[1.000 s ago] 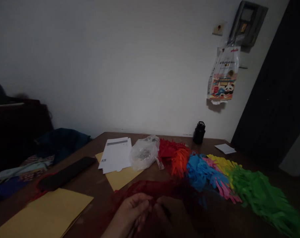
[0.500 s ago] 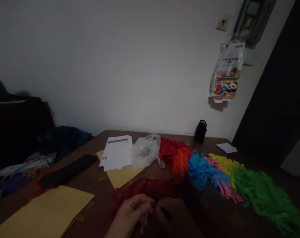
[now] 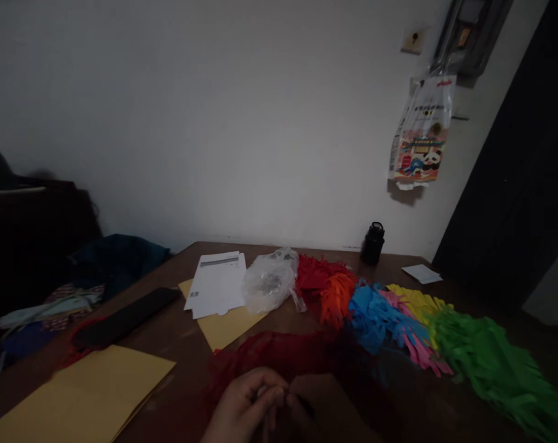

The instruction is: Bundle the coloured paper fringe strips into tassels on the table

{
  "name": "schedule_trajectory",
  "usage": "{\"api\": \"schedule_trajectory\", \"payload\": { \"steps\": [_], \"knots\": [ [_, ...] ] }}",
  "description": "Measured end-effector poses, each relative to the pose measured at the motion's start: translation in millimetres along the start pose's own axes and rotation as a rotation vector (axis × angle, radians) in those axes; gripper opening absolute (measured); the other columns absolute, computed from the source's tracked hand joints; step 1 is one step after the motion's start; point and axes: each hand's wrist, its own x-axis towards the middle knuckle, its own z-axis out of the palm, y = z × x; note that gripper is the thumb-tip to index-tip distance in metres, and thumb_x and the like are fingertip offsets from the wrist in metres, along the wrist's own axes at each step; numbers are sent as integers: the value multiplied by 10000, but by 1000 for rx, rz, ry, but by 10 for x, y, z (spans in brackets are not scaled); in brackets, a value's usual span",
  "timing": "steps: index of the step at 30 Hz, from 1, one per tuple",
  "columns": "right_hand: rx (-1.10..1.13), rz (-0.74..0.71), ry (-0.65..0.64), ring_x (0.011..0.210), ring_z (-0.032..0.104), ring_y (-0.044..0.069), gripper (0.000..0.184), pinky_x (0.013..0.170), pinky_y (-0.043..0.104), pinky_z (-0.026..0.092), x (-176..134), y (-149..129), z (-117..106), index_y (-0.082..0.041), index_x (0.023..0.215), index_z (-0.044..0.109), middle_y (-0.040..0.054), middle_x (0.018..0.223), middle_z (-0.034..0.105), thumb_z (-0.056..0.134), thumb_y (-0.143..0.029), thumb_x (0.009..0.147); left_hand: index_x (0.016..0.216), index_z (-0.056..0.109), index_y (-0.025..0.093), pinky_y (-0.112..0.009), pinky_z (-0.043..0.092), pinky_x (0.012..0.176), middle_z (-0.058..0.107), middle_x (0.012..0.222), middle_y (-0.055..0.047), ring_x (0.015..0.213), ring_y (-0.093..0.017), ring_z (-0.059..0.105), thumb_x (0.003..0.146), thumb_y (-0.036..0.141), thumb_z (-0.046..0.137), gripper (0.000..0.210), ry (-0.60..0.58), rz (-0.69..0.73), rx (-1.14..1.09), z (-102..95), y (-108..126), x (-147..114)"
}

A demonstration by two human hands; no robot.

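At the bottom centre my left hand [image 3: 251, 406] is closed, thumb and fingertips pinched together. My right hand [image 3: 322, 406], dark and in shadow, meets it fingertip to fingertip, its fingers also closed. Whatever lies between the fingers is too small and dim to make out. Just beyond both hands spreads a heap of dark red material [image 3: 279, 347] on the brown table [image 3: 168, 400]. Fringed bundles lie to the right of it: red [image 3: 318, 274], orange [image 3: 338, 301], blue [image 3: 373, 314], pink [image 3: 421, 354], yellow [image 3: 417, 301] and green [image 3: 491, 351].
A clear plastic bag [image 3: 269, 280] and white papers [image 3: 218, 280] lie at the back on a yellow sheet [image 3: 232, 329]. More yellow sheets [image 3: 85, 394] and a long black object [image 3: 126, 317] are at left. A black bottle [image 3: 373, 243] stands by the wall, near white cards [image 3: 421, 274].
My left hand has moved slightly to the right and down, bringing its fingertips against those of my right hand. The things on the table have stayed in place.
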Motion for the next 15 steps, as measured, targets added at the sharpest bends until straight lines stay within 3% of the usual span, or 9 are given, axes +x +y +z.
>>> {"api": "schedule_trajectory", "payload": {
  "steps": [4, 10, 15],
  "knots": [
    [122, 64, -15, 592, 555, 105, 296, 537, 188, 345, -45, 47, 23, -200, 662, 564, -28, 639, 633, 455, -240, 934, 672, 681, 159, -189, 375, 399, 576, 510, 16, 399, -104, 509, 609, 695, 712, 540, -12, 10, 8, -1, 2, -5],
    [128, 88, 25, 772, 626, 139, 134, 682, 202, 425, -100, 120, 46, -242, 883, 643, -15, 846, 695, 513, -255, 915, 702, 735, 175, -206, 423, 443, 616, 607, -17, 447, -119, 542, 701, 627, 685, 454, -36, 80, 76, -47, 59, -15],
    [1, -18, 116, 684, 601, 150, 196, 622, 221, 424, -134, 226, 155, -233, 797, 593, 0, 765, 671, 473, -291, 940, 689, 760, 176, -205, 436, 420, 610, 718, -45, 451, -120, 565, 707, 617, 686, 448, -55, 118, 111, -73, 54, -2]
  ]
}}
